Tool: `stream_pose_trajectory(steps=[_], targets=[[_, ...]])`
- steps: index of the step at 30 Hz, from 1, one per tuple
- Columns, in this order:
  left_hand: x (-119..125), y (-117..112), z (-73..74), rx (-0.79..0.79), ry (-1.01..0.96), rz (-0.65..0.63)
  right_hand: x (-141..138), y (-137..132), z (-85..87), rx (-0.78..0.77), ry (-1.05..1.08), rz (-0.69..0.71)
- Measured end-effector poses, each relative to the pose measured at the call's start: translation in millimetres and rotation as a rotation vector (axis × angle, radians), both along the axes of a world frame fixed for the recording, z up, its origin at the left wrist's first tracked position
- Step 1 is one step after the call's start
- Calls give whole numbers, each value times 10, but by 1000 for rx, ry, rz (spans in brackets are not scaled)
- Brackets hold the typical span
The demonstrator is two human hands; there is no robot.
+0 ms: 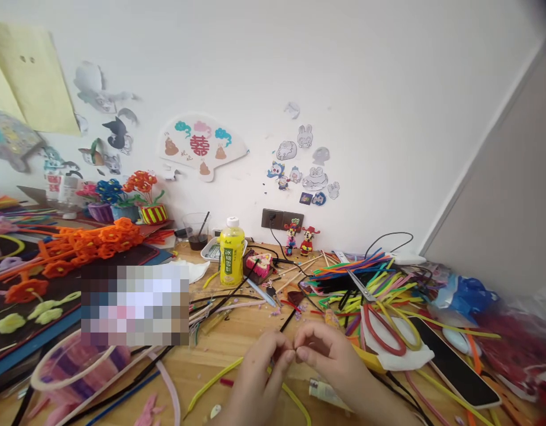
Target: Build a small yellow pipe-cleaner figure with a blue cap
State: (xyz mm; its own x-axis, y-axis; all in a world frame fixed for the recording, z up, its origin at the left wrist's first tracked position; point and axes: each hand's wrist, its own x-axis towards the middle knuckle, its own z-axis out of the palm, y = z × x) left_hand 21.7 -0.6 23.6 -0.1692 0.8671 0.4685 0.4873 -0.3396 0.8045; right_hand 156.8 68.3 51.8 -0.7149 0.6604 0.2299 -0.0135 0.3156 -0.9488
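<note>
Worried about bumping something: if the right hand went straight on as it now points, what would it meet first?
Most likely the left hand: the right hand points toward it, fingertips nearly meeting, though depth is hard to judge.

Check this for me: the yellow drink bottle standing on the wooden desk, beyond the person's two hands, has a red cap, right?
Not quite: the cap on the yellow drink bottle is white, not red, as the head view shows. The rest holds: it stands on the wooden desk, beyond the person's left hand and right hand.
</note>
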Motion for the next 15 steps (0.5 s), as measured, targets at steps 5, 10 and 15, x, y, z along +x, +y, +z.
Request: stream_pose_trajectory(steps=[5,10,15], targets=[[16,-19,-20,-50,-93,-122,91,-4,-73,-98,24,93],[31,-31,14,-99,-204,-215,123,-94,-64,-255,96,144],[31,-51,35,-113,-225,-285,172,-131,-60,-252,94,152]])
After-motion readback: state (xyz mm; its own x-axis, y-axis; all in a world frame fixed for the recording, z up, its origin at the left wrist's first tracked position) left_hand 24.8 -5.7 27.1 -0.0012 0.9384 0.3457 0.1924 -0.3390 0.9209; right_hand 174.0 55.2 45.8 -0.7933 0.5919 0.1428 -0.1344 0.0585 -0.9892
